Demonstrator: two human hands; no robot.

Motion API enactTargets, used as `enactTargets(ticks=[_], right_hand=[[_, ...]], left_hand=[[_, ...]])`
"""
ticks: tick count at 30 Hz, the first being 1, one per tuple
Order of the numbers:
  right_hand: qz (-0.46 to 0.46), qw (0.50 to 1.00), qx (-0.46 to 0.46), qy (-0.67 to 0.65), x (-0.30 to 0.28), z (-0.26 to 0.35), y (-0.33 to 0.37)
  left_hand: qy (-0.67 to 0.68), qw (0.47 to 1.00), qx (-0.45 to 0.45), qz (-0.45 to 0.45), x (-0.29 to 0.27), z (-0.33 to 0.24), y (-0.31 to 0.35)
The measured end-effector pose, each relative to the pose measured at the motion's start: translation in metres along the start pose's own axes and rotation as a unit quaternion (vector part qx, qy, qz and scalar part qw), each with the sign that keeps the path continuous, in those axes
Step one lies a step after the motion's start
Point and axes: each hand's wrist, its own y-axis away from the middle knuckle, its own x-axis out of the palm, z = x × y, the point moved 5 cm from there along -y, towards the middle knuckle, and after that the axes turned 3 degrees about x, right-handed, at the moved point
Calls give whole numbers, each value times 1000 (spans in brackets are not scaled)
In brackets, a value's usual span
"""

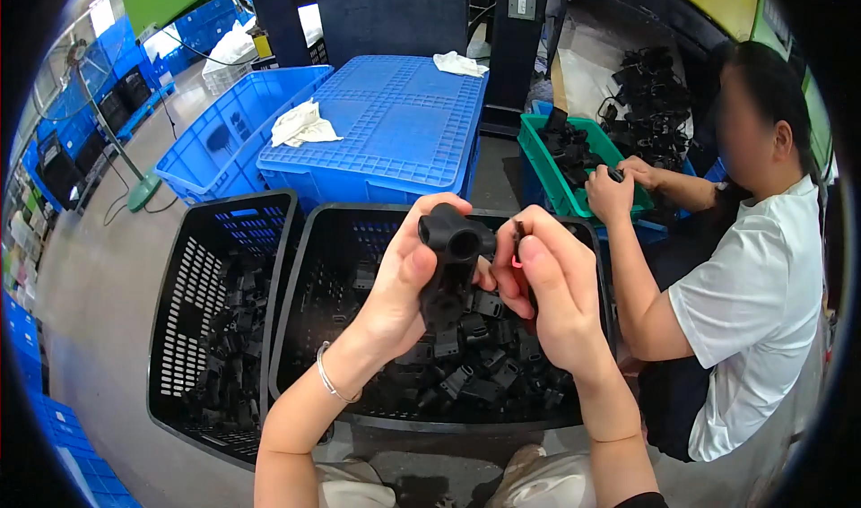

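Note:
My left hand (408,266) is wrapped round a black plastic part (453,239) with a round hollow opening at its top. Close beside it, my right hand (552,284) pinches a small tool with a red handle (517,262); a dark tip shows between thumb and fingers, but the tool's kind is mostly hidden. Both hands are raised over a large black crate (291,329), in which many similar black plastic parts (475,364) lie in a loose heap.
A second black crate (186,284) with black parts stands at the left. Behind are a lidded blue bin (386,122) with white cloths and an open blue bin (202,163). At right a co-worker (753,275) handles a part over a green crate (574,190).

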Motion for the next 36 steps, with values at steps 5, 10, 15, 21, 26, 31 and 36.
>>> enactTargets(ticks=[5, 10, 15, 21, 26, 31, 36], right_hand=[[-55, 984, -62, 157, 7, 16, 7], [-76, 952, -138, 264, 10, 27, 12], [-89, 935, -197, 280, 15, 32, 16], [-43, 949, -142, 280, 6, 39, 16], [-28, 936, -178, 301, 8, 43, 19], [-21, 943, -168, 286, 9, 45, 22], [42, 964, -97, 246, 15, 46, 22]], left_hand=[[-90, 995, 26, -22, 13, -8, 6], [-89, 995, 13, -41, 12, -2, 8], [-168, 986, 9, 8, 10, 0, 8], [-402, 903, 149, 44, 19, -25, 8], [-488, 847, 200, 72, 28, -39, 12], [-524, 820, 219, 73, 30, -45, 17], [-535, 794, 277, 79, 31, -44, 18]])
